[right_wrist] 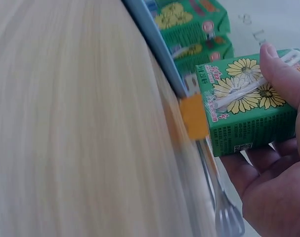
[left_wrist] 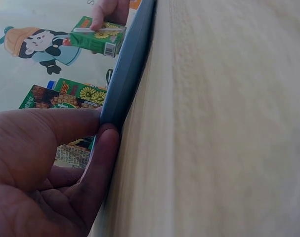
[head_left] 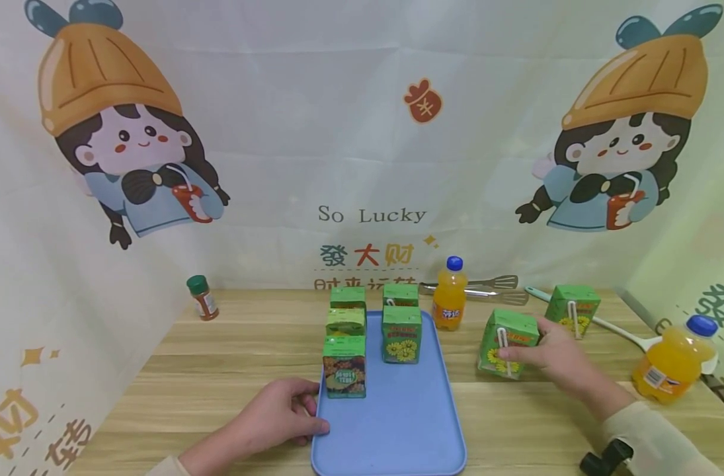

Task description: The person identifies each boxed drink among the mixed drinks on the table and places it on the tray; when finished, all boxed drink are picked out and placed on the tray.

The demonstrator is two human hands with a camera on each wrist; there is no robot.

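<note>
My right hand [head_left: 555,354] grips a green drink carton [head_left: 507,344] with yellow flowers and a straw on its front. The right wrist view shows this carton [right_wrist: 248,98] between thumb and fingers, lifted off the table. At the near left, my left hand [head_left: 284,410] pinches the rim of a blue tray [head_left: 397,423]; the rim [left_wrist: 125,74] shows between thumb and finger in the left wrist view. Standing in a left column toward the tray's far end are three cartons, the nearest a dark-fronted carton [head_left: 345,370]. To their right are two flowered cartons, the front carton [head_left: 402,337] hiding most of the other.
Another green carton [head_left: 576,307] stands behind my right hand. One orange soda bottle [head_left: 449,297] is beyond the tray's far right corner; another bottle [head_left: 674,363] is at far right. Metal utensils [head_left: 492,291] and a white ladle [head_left: 629,336] lie behind. A spice jar [head_left: 203,301] stands far left.
</note>
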